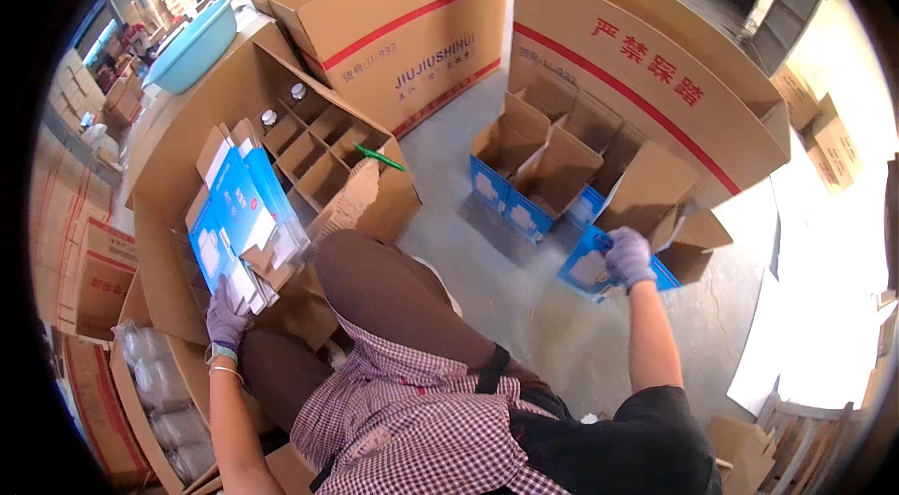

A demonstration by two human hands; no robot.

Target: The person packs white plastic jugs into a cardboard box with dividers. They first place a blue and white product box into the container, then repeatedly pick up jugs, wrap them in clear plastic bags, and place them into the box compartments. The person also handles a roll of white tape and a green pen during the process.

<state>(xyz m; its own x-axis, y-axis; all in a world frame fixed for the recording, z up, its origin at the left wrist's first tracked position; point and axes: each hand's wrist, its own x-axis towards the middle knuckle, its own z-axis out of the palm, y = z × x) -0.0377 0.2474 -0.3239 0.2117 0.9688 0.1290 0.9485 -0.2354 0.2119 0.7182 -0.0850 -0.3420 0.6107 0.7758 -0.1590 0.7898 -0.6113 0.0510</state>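
Note:
At the left, my gloved left hand (227, 315) holds the lower end of a stack of flattened blue-and-white cartons (229, 214). The stack leans in a big open cardboard box (173, 294). My gloved right hand (629, 258) is closed at the blue front of an opened-up small carton (590, 272) on the floor, its fingers partly hidden. Several more blue-fronted cartons (524, 212) stand with their tops open beside it. Cardboard dividers (304, 155) form cells in the big box, where two white-capped items (299, 91) show. A green strip (379, 157) lies on the dividers.
Two tall cardboard boxes with red bands stand ahead, one at the centre (393, 22) and one at the right (646, 73). A light-blue basin (195, 47) sits at the far left. Clear-wrapped items (161, 383) fill a box at the near left. White sheets (824, 308) lie at the right.

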